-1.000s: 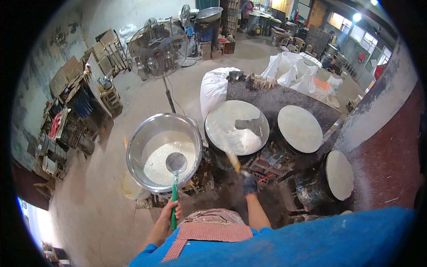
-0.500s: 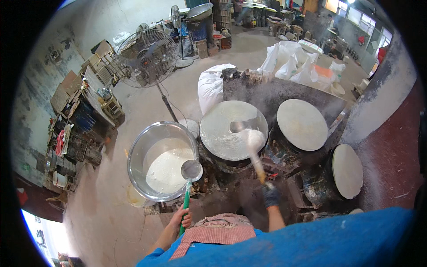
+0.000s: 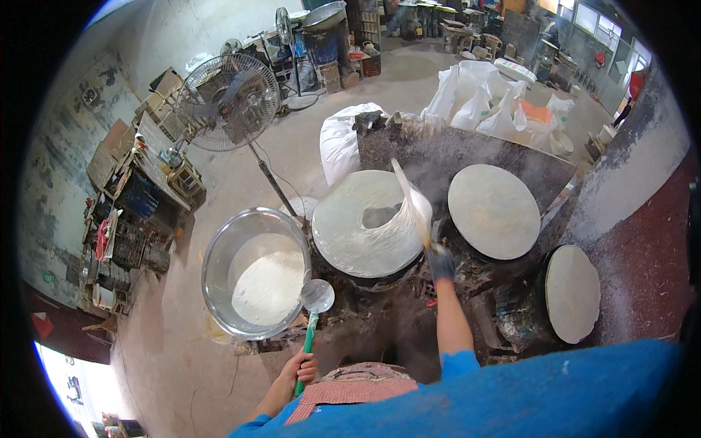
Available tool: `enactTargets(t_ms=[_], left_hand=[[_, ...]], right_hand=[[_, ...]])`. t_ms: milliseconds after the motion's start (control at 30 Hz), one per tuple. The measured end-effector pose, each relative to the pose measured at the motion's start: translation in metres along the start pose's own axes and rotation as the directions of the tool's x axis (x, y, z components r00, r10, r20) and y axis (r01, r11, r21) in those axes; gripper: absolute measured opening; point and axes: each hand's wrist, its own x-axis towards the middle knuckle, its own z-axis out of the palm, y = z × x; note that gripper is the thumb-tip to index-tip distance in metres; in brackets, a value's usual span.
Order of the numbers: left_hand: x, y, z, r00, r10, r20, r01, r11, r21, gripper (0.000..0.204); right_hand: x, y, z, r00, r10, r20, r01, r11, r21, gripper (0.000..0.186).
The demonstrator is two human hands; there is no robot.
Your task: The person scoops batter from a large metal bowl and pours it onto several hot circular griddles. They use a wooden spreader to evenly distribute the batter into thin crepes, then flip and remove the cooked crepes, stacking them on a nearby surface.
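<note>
A person's two hands work over round griddles and a metal basin, seen from above; clock directions run from the middle of the view. The bare left hand (image 3: 298,369), at seven o'clock, has its fingers wrapped around the green handle of a ladle (image 3: 309,337). The ladle's round bowl points away from the person, just outside the lower right rim of a wide steel basin (image 3: 232,239) at eight o'clock, which holds off-white batter (image 3: 269,288).

The right hand (image 3: 441,264), in a dark glove at four o'clock, is closed on the handle of a long, pale paddle (image 3: 411,198). The paddle tilts toward one o'clock, over the right side of the central griddle (image 3: 380,214); whether its edge touches the surface, I cannot tell. A pale batter layer (image 3: 339,237) covers most of this griddle, with a bare grey patch beside a glossy white mass (image 3: 420,208) at the paddle.

At three o'clock, a pale round sheet (image 3: 494,212) covers another griddle. A pedestal fan (image 3: 228,102) stands between ten and eleven.
</note>
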Motion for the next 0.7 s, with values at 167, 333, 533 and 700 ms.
enactTargets(t_ms=[167, 333, 533, 700], left_hand=[[-0.012, 0.002, 0.004, 0.996, 0.086, -0.019, -0.076, 0.947, 0.313, 0.05], [-0.008, 0.024, -0.007, 0.998, 0.029, -0.051, -0.019, 0.984, 0.179, 0.047], [-0.026, 0.053, -0.008, 0.978, 0.183, -0.098, -0.132, 0.912, 0.387, 0.044], [-0.024, 0.063, -0.006, 0.985, 0.138, -0.105, -0.119, 0.978, 0.17, 0.041]], right_hand=[[0.065, 0.019, 0.038, 0.987, 0.161, 0.008, -0.156, 0.94, 0.302, 0.032], [-0.038, -0.002, 0.069, 0.965, 0.133, 0.228, -0.215, 0.898, 0.384, 0.033], [-0.069, -0.004, 0.042, 0.985, 0.017, 0.17, 0.023, 0.972, -0.232, 0.026], [-0.137, -0.009, 0.071, 0.974, 0.047, 0.222, -0.069, 0.993, 0.095, 0.019]])
